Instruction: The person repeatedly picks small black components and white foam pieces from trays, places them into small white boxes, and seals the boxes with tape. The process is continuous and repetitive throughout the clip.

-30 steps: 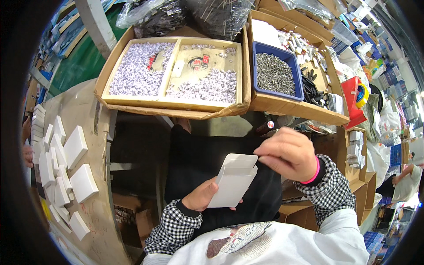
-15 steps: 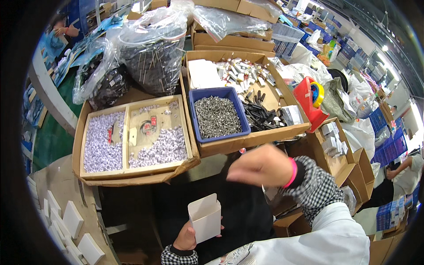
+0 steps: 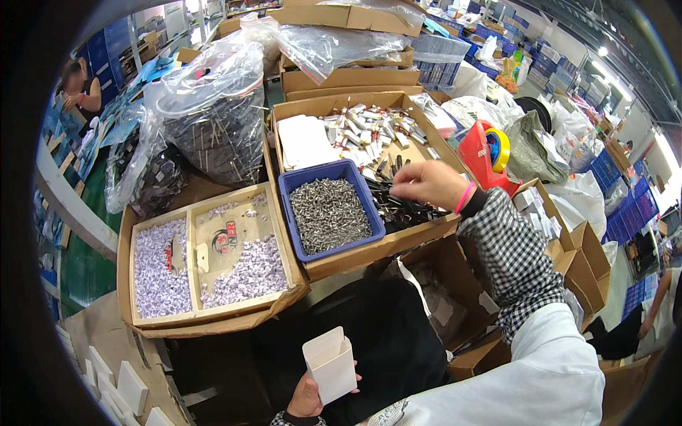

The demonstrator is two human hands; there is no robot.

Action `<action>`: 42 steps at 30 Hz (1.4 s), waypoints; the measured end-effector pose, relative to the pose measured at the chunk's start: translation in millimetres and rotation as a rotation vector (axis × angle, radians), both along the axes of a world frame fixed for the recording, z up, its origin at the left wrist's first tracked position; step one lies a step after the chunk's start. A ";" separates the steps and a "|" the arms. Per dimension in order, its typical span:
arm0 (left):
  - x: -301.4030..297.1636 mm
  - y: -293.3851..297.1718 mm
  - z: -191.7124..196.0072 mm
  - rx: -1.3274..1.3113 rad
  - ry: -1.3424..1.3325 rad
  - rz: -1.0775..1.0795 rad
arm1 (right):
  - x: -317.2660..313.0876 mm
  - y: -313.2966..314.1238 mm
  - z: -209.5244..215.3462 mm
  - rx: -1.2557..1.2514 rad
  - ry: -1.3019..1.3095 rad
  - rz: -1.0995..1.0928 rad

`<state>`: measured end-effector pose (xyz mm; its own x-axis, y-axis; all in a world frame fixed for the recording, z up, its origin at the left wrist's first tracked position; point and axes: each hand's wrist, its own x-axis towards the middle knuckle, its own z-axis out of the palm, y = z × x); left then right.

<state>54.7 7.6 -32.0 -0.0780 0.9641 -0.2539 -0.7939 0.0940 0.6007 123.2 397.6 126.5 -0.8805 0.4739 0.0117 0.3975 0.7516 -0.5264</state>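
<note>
My left hand point(image 3: 308, 395) grips a small white carton point(image 3: 331, 368) near the lower edge, fingers wrapped round its sides. The carton's top is open, its flap standing up. My right hand point(image 3: 435, 186) is over the slim black parts point(image 3: 406, 211) in the far cardboard box point(image 3: 426, 234), fingertips drawn together above the pile. Whatever those fingertips hold, if anything, is too small to make out. Left of that hand, a blue plastic bin point(image 3: 378, 234) full of small metal pieces point(image 3: 328, 216) sits on the box's near left part. Small white wired parts point(image 3: 369, 129) lie farther back.
A divided wooden tray point(image 3: 193, 263) of tiny pale pieces sits at left. Behind it stand clear plastic bags point(image 3: 213, 135) of dark parts. A red tape dispenser point(image 3: 484, 157) is at right. White cartons point(image 3: 131, 387) lie at lower left. Other people are in the background.
My right hand has moved forward from in front of the boxes to over the black parts. The left hand still holds the carton. The whole view has shifted slightly.
</note>
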 end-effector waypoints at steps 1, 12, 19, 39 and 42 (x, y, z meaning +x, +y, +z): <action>-0.5 0.6 -0.2 -0.008 0.001 -0.001 | -2.5 9.7 2.9 -0.107 0.066 -0.051; 4.5 18.5 8.6 -0.009 0.022 -0.056 | -94.2 85.9 -12.5 0.146 -0.432 -0.346; 2.8 7.2 13.1 0.067 0.055 0.006 | -91.3 92.7 -14.9 0.655 -0.497 0.042; 19.6 -16.0 6.2 0.315 0.306 0.247 | 28.8 -208.5 -2.8 -0.256 0.502 0.764; 18.8 -18.2 4.2 0.343 0.414 0.247 | 29.4 -213.4 -8.8 -0.277 0.490 0.751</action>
<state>73.5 -10.5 -27.8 -0.3370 0.9263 0.1684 -0.4607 -0.3183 0.8285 152.6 184.1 117.6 -0.8839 -0.1747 0.4339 -0.4539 0.5442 -0.7055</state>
